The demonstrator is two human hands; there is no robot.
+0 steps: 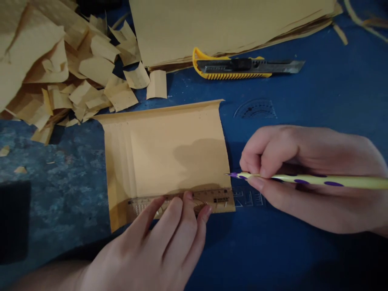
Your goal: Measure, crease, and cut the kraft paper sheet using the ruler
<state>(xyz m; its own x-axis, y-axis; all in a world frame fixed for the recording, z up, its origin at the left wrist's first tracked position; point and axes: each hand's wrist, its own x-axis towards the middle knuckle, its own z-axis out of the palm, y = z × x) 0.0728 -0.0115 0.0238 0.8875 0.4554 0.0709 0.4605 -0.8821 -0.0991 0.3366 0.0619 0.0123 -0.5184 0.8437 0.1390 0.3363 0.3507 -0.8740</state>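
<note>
A rectangular piece of brown paper lies on the blue surface, its far edge folded up and crease lines along its left side. Across its near edge rests a clear plastic ruler, which extends past the paper's right edge. My left hand presses the ruler down with its fingers stretched out and a little apart. Between the thumb and fingers of my right hand is a pale yellow pencil with purple spots. Its tip points left, close to the paper's right edge; whether it touches, I cannot tell.
Beyond the paper lies a yellow box cutter, blade out and pointing right. A clear protractor is near my right hand. Brown paper scraps are heaped at the upper left, beside a stack of brown paper sheets.
</note>
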